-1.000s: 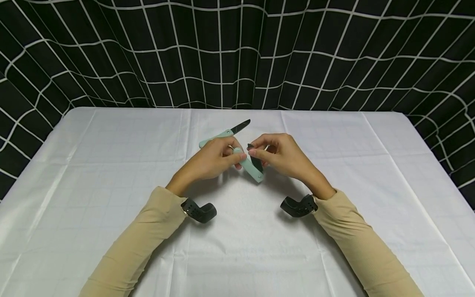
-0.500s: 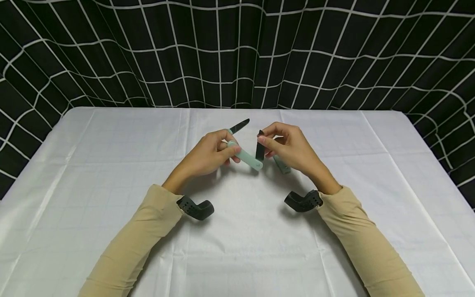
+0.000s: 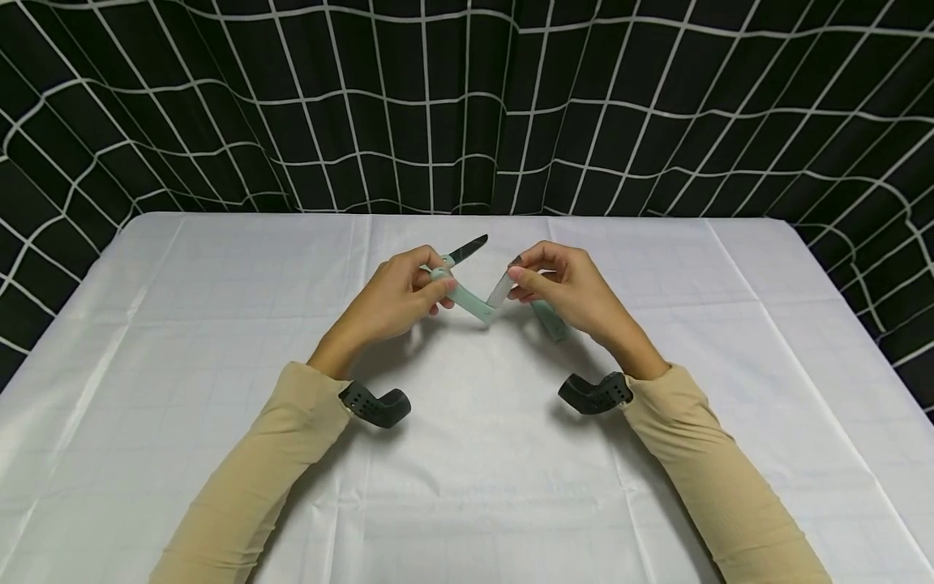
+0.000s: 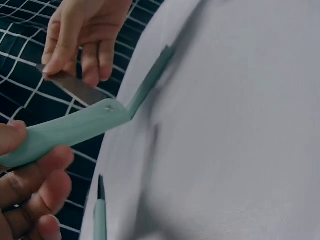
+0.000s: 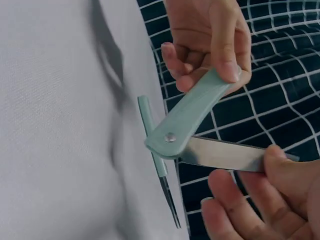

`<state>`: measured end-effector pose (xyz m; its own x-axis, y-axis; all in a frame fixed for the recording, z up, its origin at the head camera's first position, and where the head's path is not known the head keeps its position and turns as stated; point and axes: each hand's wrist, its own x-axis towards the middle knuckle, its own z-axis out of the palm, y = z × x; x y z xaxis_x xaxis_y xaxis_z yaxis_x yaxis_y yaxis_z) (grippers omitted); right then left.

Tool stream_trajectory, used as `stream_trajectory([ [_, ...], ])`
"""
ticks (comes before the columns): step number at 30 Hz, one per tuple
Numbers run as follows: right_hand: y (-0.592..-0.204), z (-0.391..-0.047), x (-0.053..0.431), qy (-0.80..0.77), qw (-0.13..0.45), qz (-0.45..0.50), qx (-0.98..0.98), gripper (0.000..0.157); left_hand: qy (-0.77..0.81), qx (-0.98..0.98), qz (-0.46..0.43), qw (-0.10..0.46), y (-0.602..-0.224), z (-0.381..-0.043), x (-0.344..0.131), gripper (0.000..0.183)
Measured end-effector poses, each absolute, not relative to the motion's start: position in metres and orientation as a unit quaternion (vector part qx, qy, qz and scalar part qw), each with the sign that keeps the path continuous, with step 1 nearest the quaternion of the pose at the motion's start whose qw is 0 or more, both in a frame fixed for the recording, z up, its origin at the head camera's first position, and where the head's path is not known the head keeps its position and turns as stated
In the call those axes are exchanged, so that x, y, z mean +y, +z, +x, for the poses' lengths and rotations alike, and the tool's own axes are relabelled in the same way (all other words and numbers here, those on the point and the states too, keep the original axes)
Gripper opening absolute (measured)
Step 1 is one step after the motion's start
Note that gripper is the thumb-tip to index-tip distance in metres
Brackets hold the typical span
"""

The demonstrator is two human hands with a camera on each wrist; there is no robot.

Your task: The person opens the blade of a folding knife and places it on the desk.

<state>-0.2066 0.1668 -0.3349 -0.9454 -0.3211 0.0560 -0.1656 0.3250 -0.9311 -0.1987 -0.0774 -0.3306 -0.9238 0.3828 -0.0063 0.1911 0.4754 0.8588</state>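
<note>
The left hand is pinching the green handle of a part-open knife between thumb and fingers, while the right hand is pinching its blade near the tip; both are holding it above the white tablecloth. A second knife is lying open beyond the left hand; another green handle is lying near the right.
</note>
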Motion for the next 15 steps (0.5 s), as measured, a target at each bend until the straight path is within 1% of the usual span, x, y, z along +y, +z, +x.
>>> stream_trajectory([
  [4,-0.3322,-0.2055,0.1669,-0.515,0.072,-0.167,0.838,0.021,0.461,0.866,0.169,0.099,-0.3294,-0.1997,-0.0813,0.013],
  [12,-0.3271,-0.199,0.1639,-0.476,0.041,-0.182,0.859,0.016,0.424,0.878,0.198,0.103,-0.3277,-0.1993,-0.0835,0.016],
  [15,-0.3264,-0.198,0.1638,-0.468,0.037,-0.185,0.863,0.015,0.415,0.88,0.2,0.113,-0.3274,-0.198,-0.0835,0.017],
])
